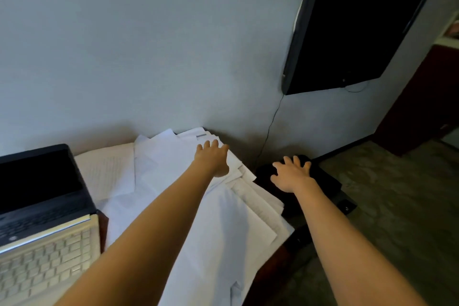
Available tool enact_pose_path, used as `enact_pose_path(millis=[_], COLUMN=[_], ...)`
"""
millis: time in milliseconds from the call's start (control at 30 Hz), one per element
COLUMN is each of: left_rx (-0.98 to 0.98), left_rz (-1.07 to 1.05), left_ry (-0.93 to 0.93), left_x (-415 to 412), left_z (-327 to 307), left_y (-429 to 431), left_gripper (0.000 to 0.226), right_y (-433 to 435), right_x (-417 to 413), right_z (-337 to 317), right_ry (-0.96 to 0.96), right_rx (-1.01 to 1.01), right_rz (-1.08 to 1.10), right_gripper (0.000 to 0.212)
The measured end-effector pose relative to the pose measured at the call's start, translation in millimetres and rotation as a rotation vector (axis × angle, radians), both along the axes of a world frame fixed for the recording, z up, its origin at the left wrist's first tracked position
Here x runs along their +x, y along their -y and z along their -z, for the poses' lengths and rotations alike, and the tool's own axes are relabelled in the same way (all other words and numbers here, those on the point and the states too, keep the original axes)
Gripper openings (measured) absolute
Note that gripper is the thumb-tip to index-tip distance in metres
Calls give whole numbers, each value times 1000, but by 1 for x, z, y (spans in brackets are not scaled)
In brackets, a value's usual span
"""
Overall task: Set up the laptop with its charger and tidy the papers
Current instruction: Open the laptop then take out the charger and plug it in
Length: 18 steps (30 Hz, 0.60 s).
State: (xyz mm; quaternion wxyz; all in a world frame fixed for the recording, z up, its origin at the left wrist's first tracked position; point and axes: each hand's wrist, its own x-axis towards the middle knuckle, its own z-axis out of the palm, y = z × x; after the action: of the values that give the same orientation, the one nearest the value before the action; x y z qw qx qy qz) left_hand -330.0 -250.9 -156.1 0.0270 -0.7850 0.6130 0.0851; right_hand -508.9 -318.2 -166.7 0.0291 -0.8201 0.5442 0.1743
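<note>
Two hands reach forward past a spread of loose papers [223,231] that covers most of the table [103,221]. Left of the papers, just beside them, stands the open laptop [44,218], its screen dark. The left hand [213,159] lies flat on the far end of the papers, fingers straight, gripping nothing. Right of the papers, the right hand [291,176] rests with spread fingers on a black object [325,179]; I cannot tell what it is. Above it, a dark screen [360,25] hangs on the wall.
</note>
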Motion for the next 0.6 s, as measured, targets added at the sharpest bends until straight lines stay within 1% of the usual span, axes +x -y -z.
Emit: enact_pose_path(millis=[133, 267, 433, 600], left_rx=[9, 40, 42, 30], left_rz=[33, 69, 68, 35], left_ry=[-19, -29, -63, -129], left_x=[-41, -64, -71, -66], left_z=[10, 26, 42, 47], left_y=[26, 43, 69, 115], left_gripper=[61, 61, 61, 62], right_y=[20, 35, 60, 105], right_x=[-51, -77, -79, -64], right_z=[13, 30, 41, 44], right_ry=[3, -35, -56, -63], right_rx=[32, 74, 93, 86], right_rz=[60, 88, 60, 11], right_gripper=[53, 53, 53, 54])
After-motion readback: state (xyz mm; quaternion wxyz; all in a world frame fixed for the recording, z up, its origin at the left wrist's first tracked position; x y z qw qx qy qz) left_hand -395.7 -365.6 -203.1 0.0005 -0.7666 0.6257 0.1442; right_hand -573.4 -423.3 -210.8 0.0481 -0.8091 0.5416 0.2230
